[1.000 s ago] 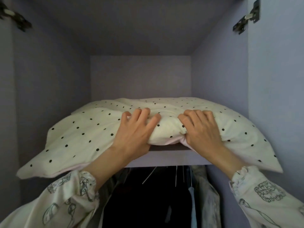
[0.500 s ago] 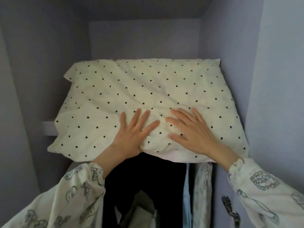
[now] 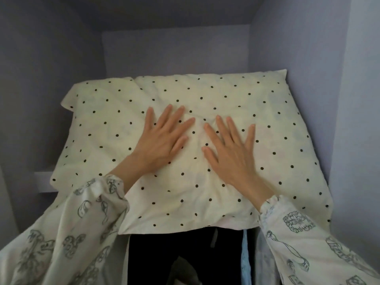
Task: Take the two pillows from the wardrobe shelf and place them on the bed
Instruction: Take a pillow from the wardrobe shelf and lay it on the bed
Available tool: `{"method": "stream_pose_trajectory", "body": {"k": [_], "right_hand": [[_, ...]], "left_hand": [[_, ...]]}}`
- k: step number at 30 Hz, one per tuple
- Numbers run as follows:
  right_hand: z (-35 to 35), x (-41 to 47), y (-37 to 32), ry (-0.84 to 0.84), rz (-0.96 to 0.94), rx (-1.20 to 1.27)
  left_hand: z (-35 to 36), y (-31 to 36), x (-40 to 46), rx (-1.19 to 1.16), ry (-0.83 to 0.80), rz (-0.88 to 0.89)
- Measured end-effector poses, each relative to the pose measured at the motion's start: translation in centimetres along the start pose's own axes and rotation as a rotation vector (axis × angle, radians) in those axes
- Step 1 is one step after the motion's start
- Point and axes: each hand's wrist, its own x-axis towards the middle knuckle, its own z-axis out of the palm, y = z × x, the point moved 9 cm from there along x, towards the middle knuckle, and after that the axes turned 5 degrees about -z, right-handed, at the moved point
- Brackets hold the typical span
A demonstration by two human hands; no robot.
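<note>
A cream pillow with black dots (image 3: 267,130) lies on the wardrobe shelf (image 3: 44,179), its front edge hanging well past the shelf lip. My left hand (image 3: 162,140) rests flat on top of the pillow left of centre, fingers spread. My right hand (image 3: 230,153) lies flat beside it, right of centre, fingers also spread. Neither hand grips the fabric. A pale pink edge (image 3: 232,224) peeks out beneath the front of the pillow; I cannot tell whether it is a second pillow.
Lilac wardrobe walls close in on the left (image 3: 41,89), right (image 3: 320,79) and back. Below the shelf hang dark clothes (image 3: 185,254) and a light blue garment (image 3: 245,262). Patterned white sleeves cover both forearms.
One second ago both hands clutched the pillow's front edge. They have let go and now lie flat further up its top. The pillow has slid forward over the shelf edge.
</note>
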Motion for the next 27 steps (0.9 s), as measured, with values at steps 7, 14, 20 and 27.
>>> {"method": "stream_pose_trajectory", "body": {"k": [7, 14, 20, 27], "right_hand": [[0.9, -1.4, -0.1, 0.180, -0.071, -0.065], [1.0, -2.2, -0.3, 0.186, -0.131, -0.073], [1.0, -2.1, -0.1, 0.145, -0.252, -0.075], [0.9, -1.3, -1.4, 0.011, -0.552, -0.071]], "left_hand": [[-0.8, -1.8, 5.0, 0.029, 0.139, -0.106], [-1.7, -5.0, 8.2, 0.000, 0.094, -0.268], [-0.8, -6.2, 4.5, 0.015, 0.097, -0.360], [1.3, -6.8, -4.9, -0.031, 0.072, -0.660]]}}
